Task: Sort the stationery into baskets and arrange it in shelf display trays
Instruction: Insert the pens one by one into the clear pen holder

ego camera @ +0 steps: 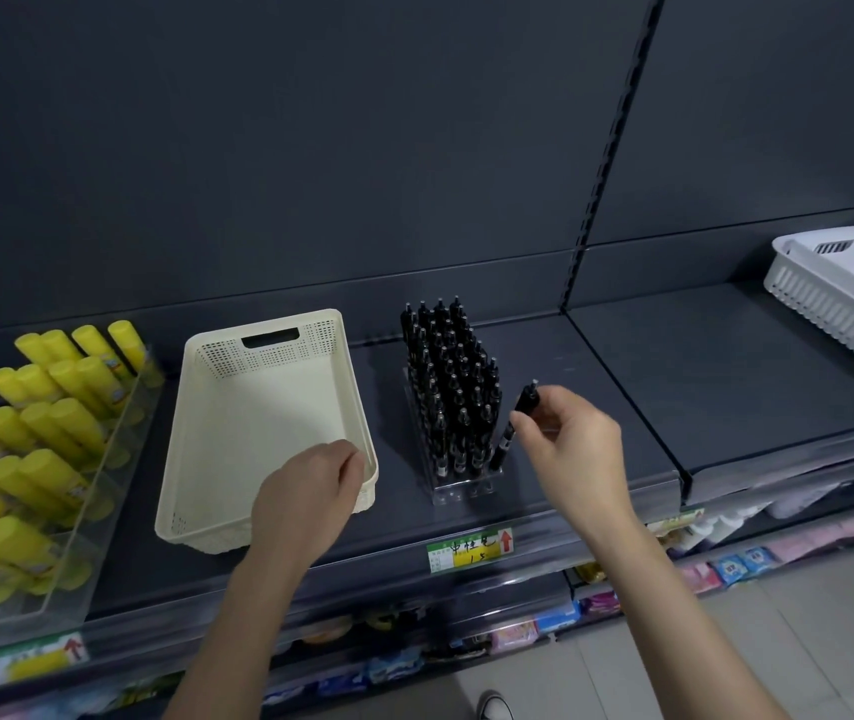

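Beside the basket (268, 324) the left hand (310, 491) grips, pens (445, 366) pack a clear tray (458, 493) — right hand (570, 444) pinches one pen (507, 441).

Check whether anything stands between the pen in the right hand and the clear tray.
Nothing visible does. The right hand pinches the pen, tilted, its lower end at the front right corner of the clear tray; the other pens stand left of it. The left hand holds the cream basket.

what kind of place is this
Probably a shop's stationery aisle: dark grey metal shelving carries a green-and-yellow handwritten price label on its front edge, with black pens upright in a clear plastic tray and yellow glue sticks.
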Demonstrator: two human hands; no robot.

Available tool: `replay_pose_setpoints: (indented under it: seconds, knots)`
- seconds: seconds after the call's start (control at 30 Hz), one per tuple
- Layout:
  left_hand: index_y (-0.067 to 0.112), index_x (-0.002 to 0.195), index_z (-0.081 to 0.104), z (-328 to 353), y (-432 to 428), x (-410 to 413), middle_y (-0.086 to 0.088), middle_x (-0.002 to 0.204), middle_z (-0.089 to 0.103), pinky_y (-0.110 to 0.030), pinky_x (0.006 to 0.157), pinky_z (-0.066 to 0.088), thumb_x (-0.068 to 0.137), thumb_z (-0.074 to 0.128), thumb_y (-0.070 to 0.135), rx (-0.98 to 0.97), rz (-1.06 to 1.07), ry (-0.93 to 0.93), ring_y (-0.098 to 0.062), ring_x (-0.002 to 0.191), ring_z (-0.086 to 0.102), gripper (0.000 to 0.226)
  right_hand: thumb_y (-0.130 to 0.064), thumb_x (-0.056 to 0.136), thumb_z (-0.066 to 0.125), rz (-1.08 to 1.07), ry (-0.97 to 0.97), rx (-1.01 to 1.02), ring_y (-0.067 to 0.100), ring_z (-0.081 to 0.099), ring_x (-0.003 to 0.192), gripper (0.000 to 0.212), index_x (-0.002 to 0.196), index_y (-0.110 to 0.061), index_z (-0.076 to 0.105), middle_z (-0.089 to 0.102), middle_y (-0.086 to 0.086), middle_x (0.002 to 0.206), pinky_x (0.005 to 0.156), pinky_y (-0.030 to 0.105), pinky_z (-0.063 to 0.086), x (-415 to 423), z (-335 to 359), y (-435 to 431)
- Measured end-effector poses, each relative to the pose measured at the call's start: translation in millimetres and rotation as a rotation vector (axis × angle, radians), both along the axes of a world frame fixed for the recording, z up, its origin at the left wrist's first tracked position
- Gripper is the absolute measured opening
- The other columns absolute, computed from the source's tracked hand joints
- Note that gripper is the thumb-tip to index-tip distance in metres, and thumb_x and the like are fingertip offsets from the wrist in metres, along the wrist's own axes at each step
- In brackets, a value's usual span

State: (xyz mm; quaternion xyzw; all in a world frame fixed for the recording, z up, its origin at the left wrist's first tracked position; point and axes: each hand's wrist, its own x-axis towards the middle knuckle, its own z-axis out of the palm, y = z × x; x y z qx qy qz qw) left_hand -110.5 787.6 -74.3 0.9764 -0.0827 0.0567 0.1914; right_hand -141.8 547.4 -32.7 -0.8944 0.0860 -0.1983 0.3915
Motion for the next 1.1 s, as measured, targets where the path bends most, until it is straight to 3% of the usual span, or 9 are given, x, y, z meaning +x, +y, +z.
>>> replay_pose_setpoints:
  seconds: [0.3, 0.5, 0.63, 0.77, 0.87, 1.03, 1.1]
  knots:
    - [0.022, 0.077, 0.057, -3, -1, -1, 0.004, 0.066, 0.056, -0.025, 0.053, 0.038, 0.097, 0.039, 0.028, 0.026, 0.021, -0.016, -0.011, 0.062, 0.052, 0.027, -0.013, 0.089, 0.061, 0.078, 0.086, -0.047, 0.016, 0.062, 0.071, 0.007, 0.085, -0.008, 0.063, 0.064, 0.003, 0.077, 0.068, 0.033, 0.054, 4, -14, 5]
    - [0.02, 0.077, 0.056, -4, -1, -2, 0.004, 0.066, 0.055, -0.027, 0.053, 0.039, 0.098, 0.038, 0.026, 0.026, 0.012, -0.039, -0.012, 0.061, 0.051, 0.028, -0.009, 0.087, 0.064, 0.15, 0.081, -0.139, 0.013, 0.06, 0.071, 0.005, 0.083, -0.012, 0.063, 0.063, 0.001, 0.077, 0.066, 0.024, 0.052, 1, -10, 7]
    - [0.022, 0.077, 0.056, -3, 0, -1, 0.004, 0.067, 0.056, -0.026, 0.053, 0.038, 0.098, 0.037, 0.028, 0.011, 0.018, -0.015, -0.011, 0.062, 0.051, 0.029, -0.013, 0.087, 0.065, 0.117, 0.143, -0.104, 0.013, 0.062, 0.077, 0.008, 0.095, -0.011, 0.067, 0.066, 0.001, 0.085, 0.073, 0.024, 0.052, 2, -6, 6]
    - [0.026, 0.073, 0.057, 3, 4, 1, 0.009, 0.066, 0.058, -0.023, 0.058, 0.042, 0.095, 0.047, 0.023, -0.21, -0.036, 0.014, -0.008, 0.065, 0.054, 0.024, -0.017, 0.085, 0.069, -0.001, 0.023, -0.006, 0.001, 0.06, 0.083, 0.023, 0.108, -0.015, 0.064, 0.065, -0.006, 0.096, 0.076, 0.011, 0.043, -3, 15, 4]
    - [0.024, 0.079, 0.063, 11, 14, 1, 0.016, 0.075, 0.063, -0.008, 0.062, 0.04, 0.092, 0.055, 0.016, -0.386, -0.004, -0.044, -0.002, 0.074, 0.058, 0.017, -0.015, 0.085, 0.067, -0.021, -0.15, 0.029, -0.009, 0.057, 0.081, 0.018, 0.102, -0.021, 0.064, 0.064, -0.011, 0.09, 0.069, 0.0, 0.041, -8, 40, 16]
    - [0.021, 0.093, 0.068, 18, 45, 2, 0.016, 0.086, 0.063, -0.003, 0.064, 0.038, 0.089, 0.062, 0.015, -0.445, 0.126, -0.149, 0.002, 0.078, 0.06, 0.009, -0.011, 0.087, 0.064, 0.158, -0.194, 0.043, -0.003, 0.059, 0.081, 0.016, 0.1, -0.018, 0.067, 0.064, -0.009, 0.088, 0.074, 0.004, 0.044, -3, 55, 63]
    - [0.017, 0.094, 0.069, 19, 59, 2, 0.011, 0.088, 0.063, -0.01, 0.068, 0.041, 0.088, 0.063, 0.012, -0.459, 0.164, -0.182, -0.003, 0.078, 0.06, 0.01, -0.01, 0.087, 0.063, 0.241, -0.145, 0.039, -0.002, 0.058, 0.08, 0.016, 0.101, -0.017, 0.067, 0.063, -0.008, 0.089, 0.073, 0.006, 0.045, 4, 47, 85]
